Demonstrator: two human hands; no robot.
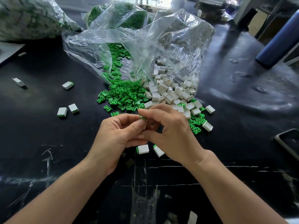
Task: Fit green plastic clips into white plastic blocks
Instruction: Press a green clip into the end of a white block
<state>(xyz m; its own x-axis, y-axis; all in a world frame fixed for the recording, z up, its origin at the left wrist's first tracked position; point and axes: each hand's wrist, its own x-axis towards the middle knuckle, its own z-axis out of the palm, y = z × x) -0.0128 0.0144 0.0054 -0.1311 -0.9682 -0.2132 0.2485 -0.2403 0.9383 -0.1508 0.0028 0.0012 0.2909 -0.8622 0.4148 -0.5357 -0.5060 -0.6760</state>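
Observation:
My left hand (119,136) and my right hand (168,131) meet just above the black table (48,135), fingers curled. Between their fingertips they pinch a small green clip (143,118); whether a white block is held under it is hidden by the fingers. Beyond the hands lies a heap of green clips (124,94), and to its right a heap of white blocks (171,92). Two fitted blocks (143,149) with green ends lie just below my hands.
Clear plastic bags (137,39) spill both heaps onto the table. More fitted blocks (68,85) lie scattered at the left. A blue cylinder (278,44) stands at the far right, a dark tray edge (288,143) at the right.

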